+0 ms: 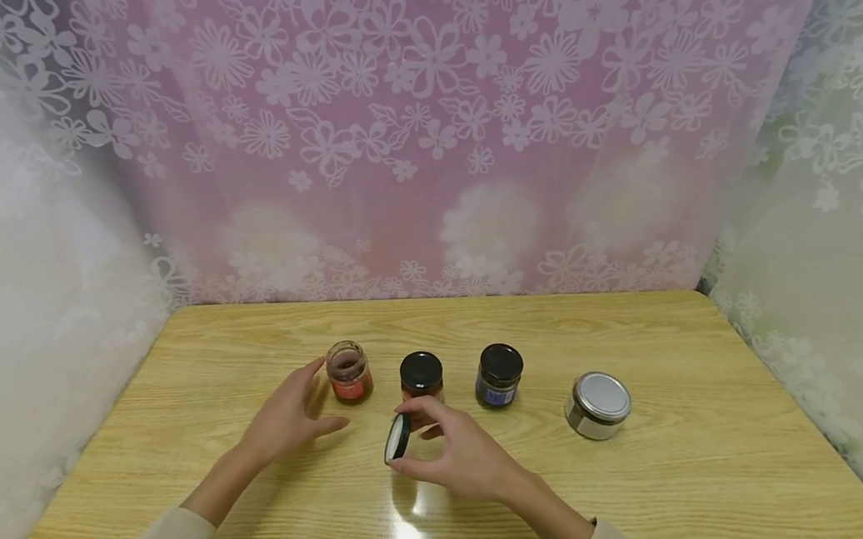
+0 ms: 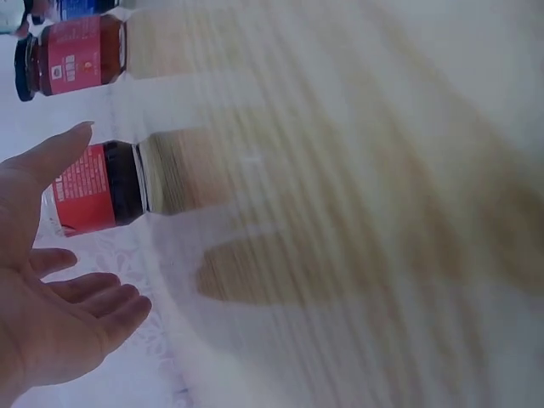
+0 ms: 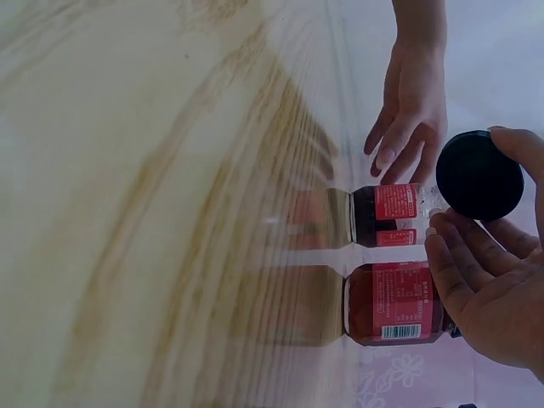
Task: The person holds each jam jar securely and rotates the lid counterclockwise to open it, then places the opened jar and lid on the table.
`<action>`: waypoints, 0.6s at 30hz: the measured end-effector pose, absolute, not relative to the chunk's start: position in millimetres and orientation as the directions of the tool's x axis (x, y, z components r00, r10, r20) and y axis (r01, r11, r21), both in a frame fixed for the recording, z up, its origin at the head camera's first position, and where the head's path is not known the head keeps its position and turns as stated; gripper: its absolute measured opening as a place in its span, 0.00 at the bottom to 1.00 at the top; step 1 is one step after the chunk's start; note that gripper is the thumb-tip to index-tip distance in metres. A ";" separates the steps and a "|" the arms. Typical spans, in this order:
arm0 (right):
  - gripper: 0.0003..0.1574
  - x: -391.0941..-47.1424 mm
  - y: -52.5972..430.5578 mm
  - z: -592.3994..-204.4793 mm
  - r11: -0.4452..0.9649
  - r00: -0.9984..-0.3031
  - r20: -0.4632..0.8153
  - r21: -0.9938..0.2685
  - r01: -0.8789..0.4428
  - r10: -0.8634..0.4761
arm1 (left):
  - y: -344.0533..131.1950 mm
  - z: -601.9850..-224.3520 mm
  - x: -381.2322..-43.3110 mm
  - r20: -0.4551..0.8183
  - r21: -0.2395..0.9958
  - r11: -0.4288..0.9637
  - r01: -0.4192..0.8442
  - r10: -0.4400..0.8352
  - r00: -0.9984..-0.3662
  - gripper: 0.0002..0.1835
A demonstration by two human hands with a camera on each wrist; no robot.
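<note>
My right hand (image 1: 463, 455) pinches a black lid (image 1: 398, 439) by its edge, tilted on its side with the pale inside facing left. In the right wrist view the lid's dark top (image 3: 480, 175) shows between thumb and fingers. Beside an uncovered glass jar (image 1: 349, 372) with a red label and dark contents, my left hand (image 1: 288, 414) has its thumb and fingers spread around the near left side, holding nothing. The left wrist view shows that jar (image 2: 95, 189) past the thumb. Just behind the right hand stands a second red-labelled jar (image 1: 422, 373) with a black lid on.
To the right are a blue-labelled jar (image 1: 499, 376) with a black lid and a wide, low jar (image 1: 598, 405) with a silver lid. All stand on a wooden table (image 1: 272, 501). A pink floral curtain (image 1: 441, 136) hangs behind the table's far edge.
</note>
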State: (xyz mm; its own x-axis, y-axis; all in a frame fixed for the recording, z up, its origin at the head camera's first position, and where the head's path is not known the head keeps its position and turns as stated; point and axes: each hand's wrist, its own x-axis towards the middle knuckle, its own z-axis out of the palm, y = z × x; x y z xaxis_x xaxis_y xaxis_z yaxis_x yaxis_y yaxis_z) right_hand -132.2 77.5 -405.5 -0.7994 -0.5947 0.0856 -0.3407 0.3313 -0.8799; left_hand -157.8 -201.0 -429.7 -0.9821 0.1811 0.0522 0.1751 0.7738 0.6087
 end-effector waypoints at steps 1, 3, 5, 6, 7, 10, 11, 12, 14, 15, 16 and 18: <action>0.35 -132.9 77.5 -405.9 0.330 -0.799 0.082 -0.881 -0.338 -0.596 | -202.2 -429.1 -155.2 0.066 0.579 0.793 0.189 0.186 -0.980 0.52; 0.35 -134.2 77.4 -406.7 0.328 -0.799 0.074 -0.886 -0.327 -0.597 | -204.4 -428.7 -150.1 0.099 0.514 0.829 0.221 0.198 -0.975 0.51; 0.35 -134.7 77.0 -408.1 0.330 -0.800 0.065 -0.889 -0.318 -0.596 | -207.4 -429.7 -145.2 0.136 0.446 0.858 0.254 0.215 -0.967 0.49; 0.35 -135.1 76.6 -408.8 0.331 -0.802 0.062 -0.890 -0.314 -0.594 | -208.8 -430.2 -143.1 0.156 0.412 0.871 0.267 0.222 -0.963 0.49; 0.35 -135.5 76.2 -409.5 0.332 -0.804 0.060 -0.891 -0.311 -0.592 | -210.0 -430.7 -141.1 0.175 0.377 0.883 0.281 0.230 -0.957 0.48; 0.36 -136.8 74.6 -412.0 0.338 -0.807 0.052 -0.891 -0.304 -0.588 | -215.0 -433.4 -136.0 0.237 0.268 0.909 0.320 0.260 -0.936 0.47; 0.37 -137.3 73.9 -412.7 0.342 -0.807 0.049 -0.889 -0.303 -0.588 | -216.6 -434.1 -134.5 0.256 0.233 0.915 0.330 0.270 -0.928 0.46; 0.38 -137.9 73.2 -413.5 0.349 -0.807 0.044 -0.887 -0.304 -0.589 | -218.0 -434.5 -132.8 0.271 0.202 0.920 0.337 0.278 -0.922 0.46; 0.39 -138.9 72.2 -415.5 0.364 -0.805 0.035 -0.880 -0.306 -0.592 | -221.0 -435.9 -130.1 0.287 0.146 0.929 0.340 0.289 -0.913 0.45; 0.39 -139.5 71.5 -416.5 0.369 -0.803 0.032 -0.877 -0.308 -0.595 | -222.0 -436.1 -128.8 0.290 0.131 0.931 0.340 0.292 -0.911 0.44; 0.40 -140.0 71.0 -417.2 0.376 -0.801 0.028 -0.873 -0.311 -0.597 | -223.0 -436.0 -127.8 0.290 0.120 0.933 0.339 0.294 -0.911 0.44; 0.40 -141.2 69.3 -418.9 0.385 -0.799 0.024 -0.867 -0.316 -0.601 | -224.3 -435.6 -125.9 0.283 0.110 0.934 0.340 0.298 -0.912 0.43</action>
State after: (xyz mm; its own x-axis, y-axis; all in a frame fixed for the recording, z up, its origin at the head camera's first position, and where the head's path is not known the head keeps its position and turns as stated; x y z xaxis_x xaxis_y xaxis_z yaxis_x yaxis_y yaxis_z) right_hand -141.2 69.3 -418.9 -0.7987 -0.6012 0.0245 -0.3160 0.3846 -0.8673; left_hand -125.9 -224.3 -435.6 -0.9116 0.2980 0.2832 0.3395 0.9342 0.1098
